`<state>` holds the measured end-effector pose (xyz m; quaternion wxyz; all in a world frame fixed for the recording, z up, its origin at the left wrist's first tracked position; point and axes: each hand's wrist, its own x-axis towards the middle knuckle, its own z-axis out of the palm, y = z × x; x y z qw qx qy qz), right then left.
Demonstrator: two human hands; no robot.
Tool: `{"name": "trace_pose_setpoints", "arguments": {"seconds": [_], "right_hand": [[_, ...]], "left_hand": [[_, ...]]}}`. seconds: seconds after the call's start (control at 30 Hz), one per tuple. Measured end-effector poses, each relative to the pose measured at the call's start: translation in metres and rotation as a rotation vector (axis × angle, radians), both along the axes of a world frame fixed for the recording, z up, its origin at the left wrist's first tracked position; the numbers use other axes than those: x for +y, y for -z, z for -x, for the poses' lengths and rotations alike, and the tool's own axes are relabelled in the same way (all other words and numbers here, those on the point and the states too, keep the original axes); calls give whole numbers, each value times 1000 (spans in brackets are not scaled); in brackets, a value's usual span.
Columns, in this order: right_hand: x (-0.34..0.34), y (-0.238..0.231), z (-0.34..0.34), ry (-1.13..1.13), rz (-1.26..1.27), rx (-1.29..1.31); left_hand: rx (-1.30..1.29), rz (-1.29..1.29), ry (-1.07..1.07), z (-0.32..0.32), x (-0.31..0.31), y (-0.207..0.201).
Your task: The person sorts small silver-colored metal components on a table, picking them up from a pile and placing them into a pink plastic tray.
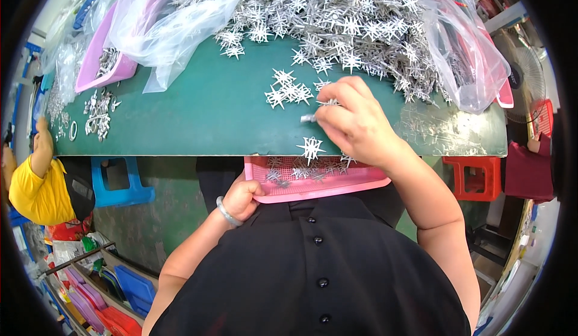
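My left hand (239, 199) is closed around the left rim of a pink mesh basket (325, 190), which sits at my lap against the table edge. Several silvery star-shaped metal pieces lie inside it. Over the table's front edge my right hand (356, 120) has its fingers pinched together, and a small pale bit (308, 118) shows at the fingertips, too blurred to name. One spiky star piece (312, 149) is at the table edge, just above the basket. Beyond my right hand a small cluster of star pieces (288, 90) lies on the green table (211, 116).
A large heap of star pieces (337, 23) covers the table's far side, between clear plastic bags (174, 41). At left stand a pink-purple bin (105, 65) and small metal parts (98, 116). A blue stool (123, 182), a red stool (475, 176) and a person in yellow (42, 188) are nearby.
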<state>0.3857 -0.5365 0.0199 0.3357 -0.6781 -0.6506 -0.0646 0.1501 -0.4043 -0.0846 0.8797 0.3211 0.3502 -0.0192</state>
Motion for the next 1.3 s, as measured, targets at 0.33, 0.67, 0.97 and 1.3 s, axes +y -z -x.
{"name": "trace_pose_setpoints", "arguments": {"seconds": [0.33, 0.67, 0.97, 1.3], "right_hand": [[-28, 4, -16, 228, 46, 52], [-18, 7, -7, 192, 117, -69], [-30, 5, -7, 16, -45, -453], [-57, 7, -8, -35, 24, -133]], "left_hand": [[-6, 11, 27, -4, -1, -9], [-17, 9, -8, -5, -4, -11], [7, -8, -18, -4, -3, -10], [15, 14, -24, -9, -5, -17]]}}
